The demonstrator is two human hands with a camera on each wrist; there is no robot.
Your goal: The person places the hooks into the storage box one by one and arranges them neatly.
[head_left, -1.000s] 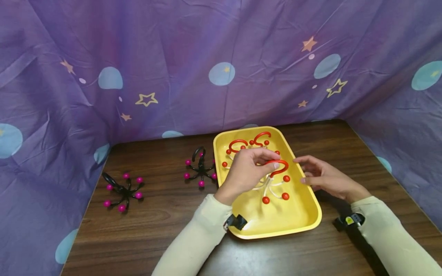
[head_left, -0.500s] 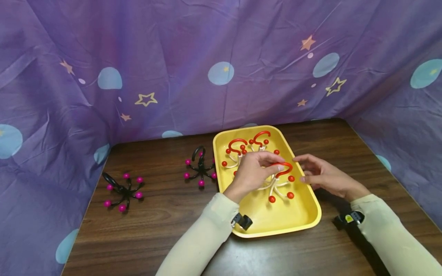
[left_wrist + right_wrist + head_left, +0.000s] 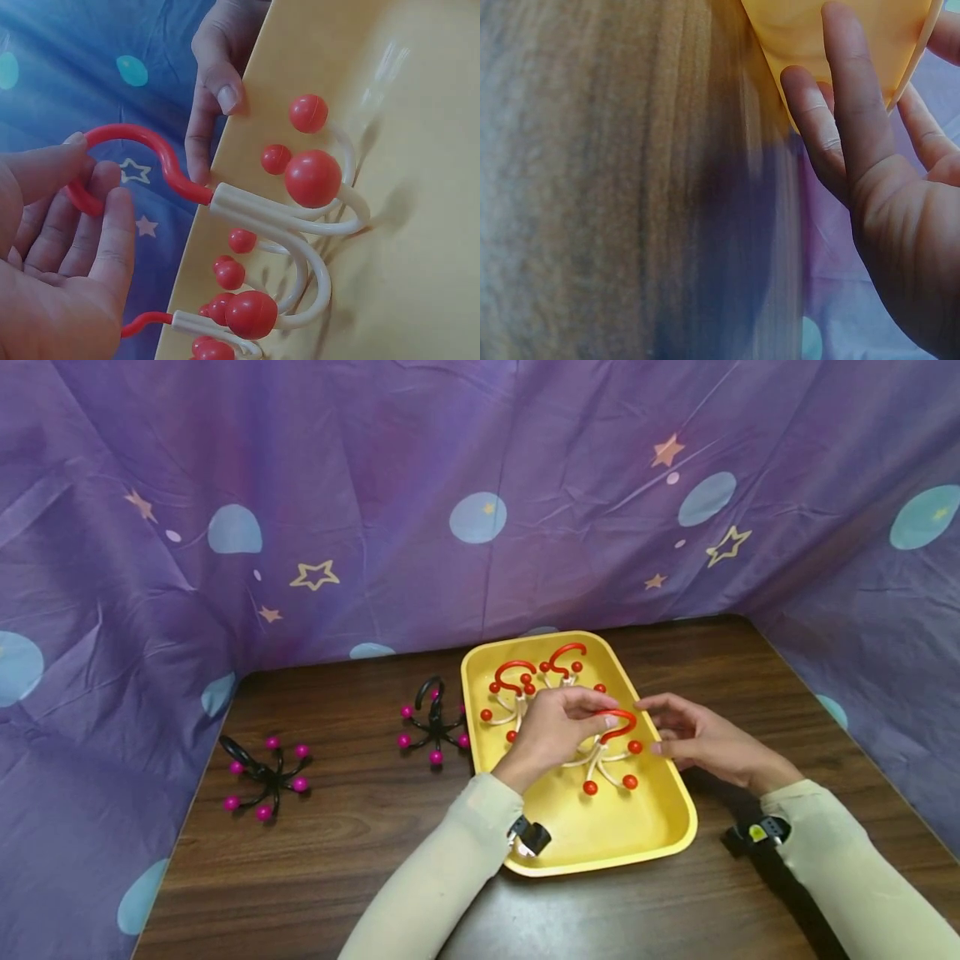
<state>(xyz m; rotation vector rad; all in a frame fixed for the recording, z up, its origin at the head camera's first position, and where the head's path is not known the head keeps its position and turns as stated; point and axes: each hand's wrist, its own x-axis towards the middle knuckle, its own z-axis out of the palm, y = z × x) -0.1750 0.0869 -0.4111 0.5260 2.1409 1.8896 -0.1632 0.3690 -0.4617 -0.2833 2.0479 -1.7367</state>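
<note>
My left hand [image 3: 551,727] pinches the red hook [image 3: 139,135] of a white multi-arm hook hanger [image 3: 255,210] between thumb and fingers. Its curved arms end in red balls and spread close over the floor of the yellow tray [image 3: 570,852]. Behind it in the tray, two more hangers of this kind, a left one [image 3: 517,679] and a right one [image 3: 566,653], stand hook up, partly covered by my left hand. My right hand [image 3: 712,743] rests at the tray's right side. Its fingers lie nearly straight along the outer wall [image 3: 855,97], thumb right at the rim.
Two black hangers with magenta balls stand on the wooden table [image 3: 345,877] left of the tray: one [image 3: 437,727] close beside it, the other [image 3: 270,777] nearer the table's left edge. A purple curtain [image 3: 375,485] with stars hangs behind and around the table.
My left hand has moved slightly right with the red-hooked hanger, mostly in the first half second, and uncovers more of the tray's back left. My right hand stays at the rim.
</note>
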